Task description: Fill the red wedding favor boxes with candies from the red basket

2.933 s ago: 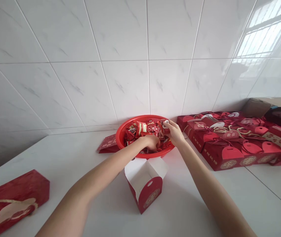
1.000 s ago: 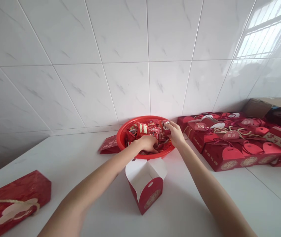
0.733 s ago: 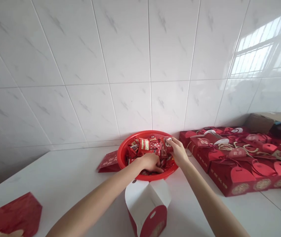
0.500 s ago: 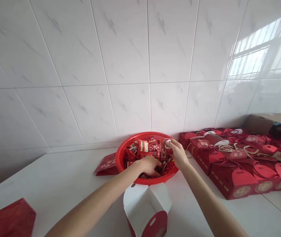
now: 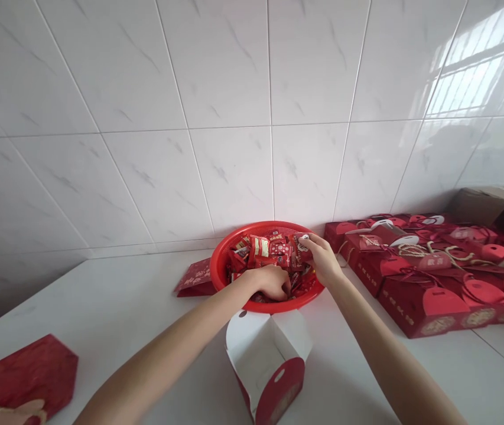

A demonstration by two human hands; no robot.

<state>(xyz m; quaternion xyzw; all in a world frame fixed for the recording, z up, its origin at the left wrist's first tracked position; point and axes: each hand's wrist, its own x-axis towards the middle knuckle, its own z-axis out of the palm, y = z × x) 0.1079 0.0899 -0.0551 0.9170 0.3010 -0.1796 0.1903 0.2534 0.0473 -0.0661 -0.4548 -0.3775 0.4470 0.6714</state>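
Observation:
A red plastic basket [image 5: 218,260] full of small red wrapped snack packets [image 5: 266,248] stands against the wall. My left hand [image 5: 273,282] reaches down into the front of the basket, its fingers curled in among the packets; what they hold is hidden. At the basket's right side, my right hand [image 5: 322,257] is closed on a red packet [image 5: 301,248] with a white round mark. Just in front of the basket is an open gift box [image 5: 263,360], red outside and white inside, its flaps spread and its visible inside bare.
Closed red gift boxes [image 5: 433,295] with cords stand in rows at the right. Behind them is a brown carton [image 5: 477,206]. A flat red box [image 5: 194,278] lies left of the basket, and another red piece [image 5: 25,378] at the lower left. A tiled wall [image 5: 229,177] backs the white counter [image 5: 127,307].
The view has tilted down a little, so everything sits higher in the picture. My left hand's fingers have curled in further among the packets. My right hand stays on its packet.

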